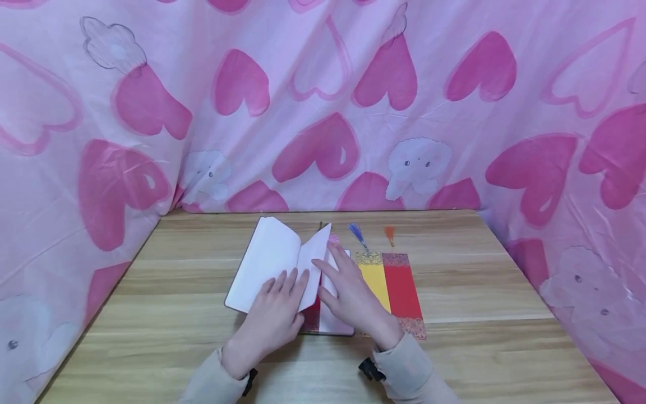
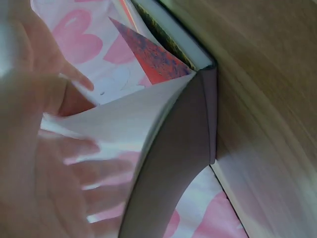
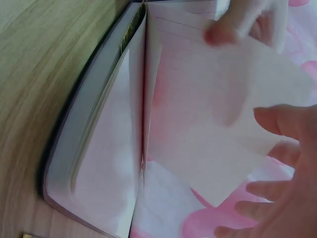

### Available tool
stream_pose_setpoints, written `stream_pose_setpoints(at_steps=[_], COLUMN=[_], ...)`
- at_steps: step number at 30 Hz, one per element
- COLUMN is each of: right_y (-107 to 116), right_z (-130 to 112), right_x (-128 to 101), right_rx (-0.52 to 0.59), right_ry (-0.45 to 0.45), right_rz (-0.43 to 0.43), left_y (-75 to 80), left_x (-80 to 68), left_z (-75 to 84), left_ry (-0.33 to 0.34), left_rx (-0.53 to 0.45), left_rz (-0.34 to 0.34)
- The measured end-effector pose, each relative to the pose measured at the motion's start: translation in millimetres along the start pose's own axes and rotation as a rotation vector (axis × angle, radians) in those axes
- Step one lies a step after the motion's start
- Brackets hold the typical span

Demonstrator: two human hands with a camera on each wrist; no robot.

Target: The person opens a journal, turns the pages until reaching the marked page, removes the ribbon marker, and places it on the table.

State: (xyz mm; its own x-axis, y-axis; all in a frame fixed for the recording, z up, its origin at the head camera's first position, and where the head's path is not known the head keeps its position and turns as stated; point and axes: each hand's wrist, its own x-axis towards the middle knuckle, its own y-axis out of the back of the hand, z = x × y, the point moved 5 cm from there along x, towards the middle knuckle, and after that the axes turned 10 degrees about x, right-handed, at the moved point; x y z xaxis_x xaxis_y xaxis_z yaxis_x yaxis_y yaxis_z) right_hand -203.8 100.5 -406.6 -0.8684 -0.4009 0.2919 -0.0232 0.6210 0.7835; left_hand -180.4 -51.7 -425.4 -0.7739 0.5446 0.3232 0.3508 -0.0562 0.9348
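"So, where's the notebook [image 1: 267, 258]?"
"Open under the left hand [image 1: 276, 306], whose straight fingers rest on it; the right hand [image 1: 348, 292], fingers spread, is at a raised page [image 1: 314, 247]."
"Beyond?"
"Right of that hand: yellow bookmark [image 1: 374, 280], red bookmark [image 1: 401, 292]; past its fingertips, blue tassel [image 1: 357, 234]."

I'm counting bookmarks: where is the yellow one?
In the head view, the yellow bookmark lies right of the open notebook, just left of the red bookmark.
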Motion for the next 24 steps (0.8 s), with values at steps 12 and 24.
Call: stream_pose_setpoints(at_steps=[12,24], right_y=[-7,-27], right_z=[4,26], right_x=[-3,6], right_rx=[0.312,1.031], right_ry=[-0.113,-0.498], right_rz=[0.115,0.200], left_y=[26.0,20.5], left_x=[-4.2,-3.4], left_z=[-16.4,-21.7], left_ry=[0.116,0.057], left_rx=[0.025,0.227], left_rz=[0.154,-0.015])
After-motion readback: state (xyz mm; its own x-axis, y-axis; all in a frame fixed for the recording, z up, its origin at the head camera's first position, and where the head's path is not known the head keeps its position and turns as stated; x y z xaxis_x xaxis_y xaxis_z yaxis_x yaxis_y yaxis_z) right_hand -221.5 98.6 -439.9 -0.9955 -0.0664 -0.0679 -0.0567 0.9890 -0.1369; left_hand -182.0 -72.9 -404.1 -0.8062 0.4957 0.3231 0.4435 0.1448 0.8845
